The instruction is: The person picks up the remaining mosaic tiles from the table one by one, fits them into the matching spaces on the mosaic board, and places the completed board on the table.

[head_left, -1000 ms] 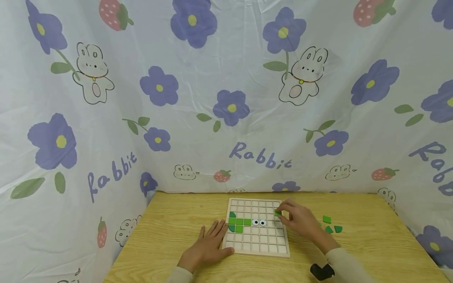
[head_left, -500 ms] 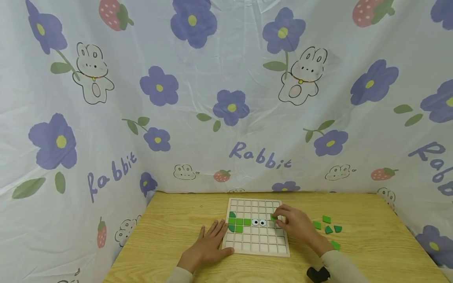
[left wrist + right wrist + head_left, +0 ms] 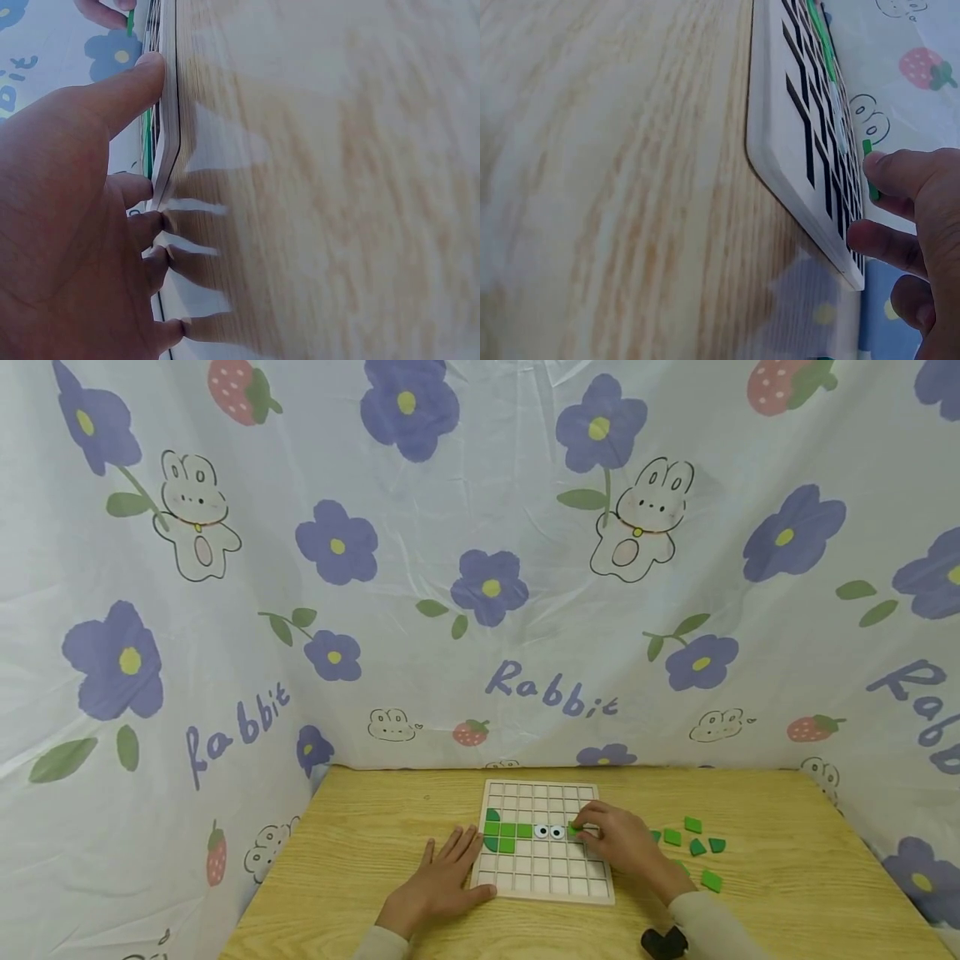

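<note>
A pale wooden grid board [image 3: 540,887] lies on the table, several green tiles [image 3: 507,830] set in its left cells. Beside them sit two white eye tiles [image 3: 549,832]. My right hand [image 3: 621,842] pinches a green square tile [image 3: 573,828] over the board, just right of the eyes; in the right wrist view the tile [image 3: 871,169] shows edge-on between thumb and finger. My left hand [image 3: 442,883] rests flat on the table with fingers spread, its thumb and fingertips at the board's left edge. The left wrist view shows that thumb [image 3: 135,90] against the board's side.
Several loose green pieces [image 3: 697,847] lie on the table right of the board, some partly behind my right forearm. A small black object [image 3: 664,942] is near the right sleeve. A white curtain [image 3: 420,635] with flowers and rabbits hangs behind the wooden table [image 3: 360,827].
My right hand has moved left and nearer with the green tile, from the board's upper right to beside the eye tiles. My left hand has stayed in place.
</note>
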